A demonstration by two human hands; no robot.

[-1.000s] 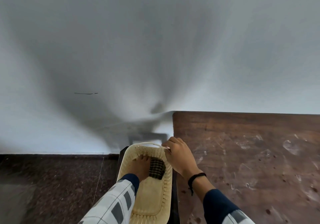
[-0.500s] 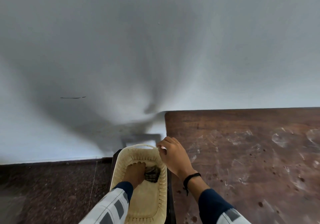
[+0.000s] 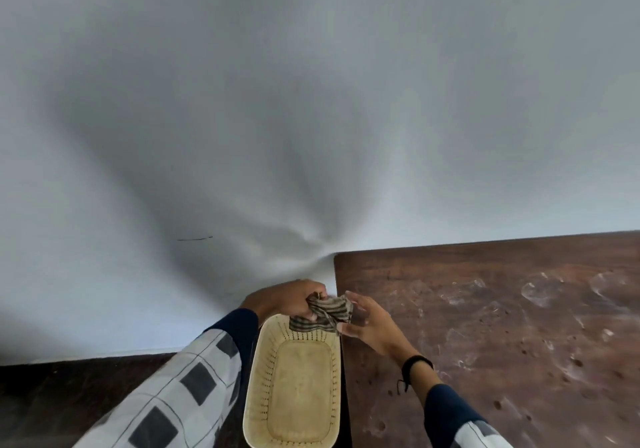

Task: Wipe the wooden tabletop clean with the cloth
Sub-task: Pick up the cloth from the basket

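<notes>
Cloth held up over the basket, beside the stained table.

Nearest us, our checked sleeves frame a cream perforated plastic basket [image 3: 294, 385], which sits just left of the table's left edge above a dark speckled floor [image 3: 69, 399]. Over the basket's far end our left hand [image 3: 284, 300] is clenched around a bunched striped cloth [image 3: 327, 311], and our right hand [image 3: 372, 326], a black band at its wrist, pinches the cloth's right edge with fingers partly spread. The cloth hangs between both hands, off the table. To the right the wooden tabletop [image 3: 502, 326] is dark brown, scuffed, with pale dried rings, smears and small dark spots. Beyond stands a plain pale wall [image 3: 311, 101], shadowed, bearing one short dark mark [image 3: 195, 238].
</notes>
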